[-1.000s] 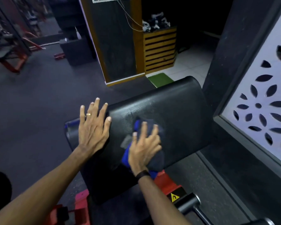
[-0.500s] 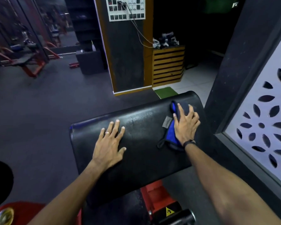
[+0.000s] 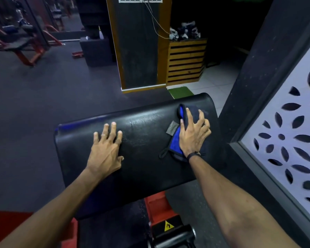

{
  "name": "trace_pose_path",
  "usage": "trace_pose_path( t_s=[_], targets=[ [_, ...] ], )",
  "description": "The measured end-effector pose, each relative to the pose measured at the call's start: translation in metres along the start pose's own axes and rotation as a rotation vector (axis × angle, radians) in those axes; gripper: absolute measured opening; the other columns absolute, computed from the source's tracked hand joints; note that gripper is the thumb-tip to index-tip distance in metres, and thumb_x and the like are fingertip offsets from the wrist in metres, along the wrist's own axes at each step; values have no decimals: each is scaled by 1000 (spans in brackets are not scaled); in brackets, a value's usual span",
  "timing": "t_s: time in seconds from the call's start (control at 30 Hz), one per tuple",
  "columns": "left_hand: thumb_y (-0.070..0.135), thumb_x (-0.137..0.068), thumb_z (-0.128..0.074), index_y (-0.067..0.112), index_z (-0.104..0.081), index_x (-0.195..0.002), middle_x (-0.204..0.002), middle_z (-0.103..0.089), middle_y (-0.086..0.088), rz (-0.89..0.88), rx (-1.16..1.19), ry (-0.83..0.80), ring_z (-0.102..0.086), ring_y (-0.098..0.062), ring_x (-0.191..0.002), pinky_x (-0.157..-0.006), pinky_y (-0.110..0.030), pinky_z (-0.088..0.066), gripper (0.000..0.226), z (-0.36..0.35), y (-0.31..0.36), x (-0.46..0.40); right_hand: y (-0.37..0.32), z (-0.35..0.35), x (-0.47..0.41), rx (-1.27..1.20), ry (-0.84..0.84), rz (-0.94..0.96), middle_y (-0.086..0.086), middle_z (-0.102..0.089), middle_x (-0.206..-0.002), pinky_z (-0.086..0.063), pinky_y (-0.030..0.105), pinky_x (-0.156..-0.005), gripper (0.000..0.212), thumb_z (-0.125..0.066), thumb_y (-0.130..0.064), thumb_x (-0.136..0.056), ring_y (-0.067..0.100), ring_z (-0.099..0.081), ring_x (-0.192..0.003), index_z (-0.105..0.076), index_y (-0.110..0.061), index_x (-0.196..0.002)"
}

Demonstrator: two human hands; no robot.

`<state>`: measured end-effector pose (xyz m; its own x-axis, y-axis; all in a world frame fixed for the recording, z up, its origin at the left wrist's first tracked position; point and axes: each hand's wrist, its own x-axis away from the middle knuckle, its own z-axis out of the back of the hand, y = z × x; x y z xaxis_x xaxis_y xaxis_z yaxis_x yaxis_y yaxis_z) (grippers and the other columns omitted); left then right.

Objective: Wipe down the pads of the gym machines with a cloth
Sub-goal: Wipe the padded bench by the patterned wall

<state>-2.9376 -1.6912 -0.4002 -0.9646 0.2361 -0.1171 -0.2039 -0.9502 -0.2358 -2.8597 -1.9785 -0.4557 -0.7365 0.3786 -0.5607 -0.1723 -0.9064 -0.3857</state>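
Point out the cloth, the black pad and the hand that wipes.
cloth [image 3: 176, 140]: head view, on its blue face beside the thumb.
black pad [image 3: 147, 140]: head view, on its bare top between the hands.
right hand [image 3: 192, 135]: head view, on its back, fingers spread over the cloth.

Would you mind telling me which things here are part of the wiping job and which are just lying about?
Part of the job:
- black pad
- blue cloth, pressed under the right hand
- left hand, flat on the pad

Just lying about:
- wooden slatted cabinet
- green mat
- red bench
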Motion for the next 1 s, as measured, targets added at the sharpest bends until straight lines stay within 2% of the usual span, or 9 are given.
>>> trace_pose_path(
  t_s=[0.23, 0.37, 0.43, 0.5, 0.6, 0.73, 0.8, 0.9, 1.0],
  targets=[
    [43, -75, -79, 5, -38, -150, -163, -17, -22, 96, -102, -76, -20, -42, -149, -111, -60, -32, 94, 9, 13, -5, 7, -1, -2, 0, -45, 73, 12, -38, -149, -40, 54, -86, 51, -38, -49, -99, 36, -40, -121, -43, -37, -148],
    [39, -72, -79, -4, -40, -145, -160, -18, -30, 280, -119, -128, -26, -43, -146, -110, -66, -28, 93, 21, 53, -4, 43, 7, 0, 30, -108, 401, 13, -33, -151, -40, 54, -89, 54, -50, -42, -96, 38, -39, -123, -41, -37, -150],
    [27, -71, -80, -2, -53, -134, -155, -29, -31, 311, 27, -1, -35, -45, -140, -107, -68, -31, 75, 22, 83, -10, 75, 12, 5, 13, -142, 551, 9, -31, -154, -38, 54, -92, 63, -61, -35, -90, 36, -38, -126, -40, -38, -150],
    [25, -75, -71, 2, -62, -124, -153, -36, -28, 174, 102, 216, -42, -45, -135, -108, -66, -31, 55, 20, 118, -26, 97, 19, 14, -24, -170, 584, 6, -31, -157, -34, 52, -95, 66, -58, -33, -86, 33, -38, -128, -41, -40, -149],
    [39, -86, -51, 6, -60, -126, -155, -35, -25, 49, 192, 340, -42, -41, -137, -114, -61, -25, 53, 36, 177, -80, 114, 22, 19, -81, -207, 526, 4, -36, -158, -31, 49, -98, 72, -52, -33, -78, 30, -40, -129, -41, -42, -149],
    [42, -95, -43, 8, -53, -131, -148, -44, -20, 201, 292, 366, -42, -38, -136, -117, -57, -22, 50, 47, 218, -149, 174, 23, 39, -199, -228, 472, 5, -36, -156, -33, 50, -97, 87, -58, -23, -71, 31, -42, -126, -32, -42, -152],
    [43, -97, -37, 7, -51, -130, -140, -49, -18, 262, 274, 362, -44, -38, -131, -116, -57, -23, 50, 43, 230, -168, 210, 22, 49, -301, -265, 317, 7, -36, -154, -41, 53, -95, 91, -69, -23, -74, 31, -43, -124, -29, -44, -153],
    [38, -99, -36, 4, -45, -134, -142, -44, -20, 337, 162, 375, -38, -40, -135, -119, -60, -17, 50, 31, 241, -179, 227, 19, 47, -576, -336, 76, 7, -47, -146, -51, 47, -95, 59, -50, -48, -100, 22, -45, -124, -25, -49, -154],
    [38, -99, -34, 3, -43, -137, -145, -42, -22, 347, 130, 365, -36, -41, -138, -119, -61, -16, 52, 26, 250, -182, 214, 12, 20, -728, -342, 30, 7, -50, -141, -40, 33, -105, 52, -42, -54, -103, 13, -41, -126, -30, -49, -153]
  ],
)
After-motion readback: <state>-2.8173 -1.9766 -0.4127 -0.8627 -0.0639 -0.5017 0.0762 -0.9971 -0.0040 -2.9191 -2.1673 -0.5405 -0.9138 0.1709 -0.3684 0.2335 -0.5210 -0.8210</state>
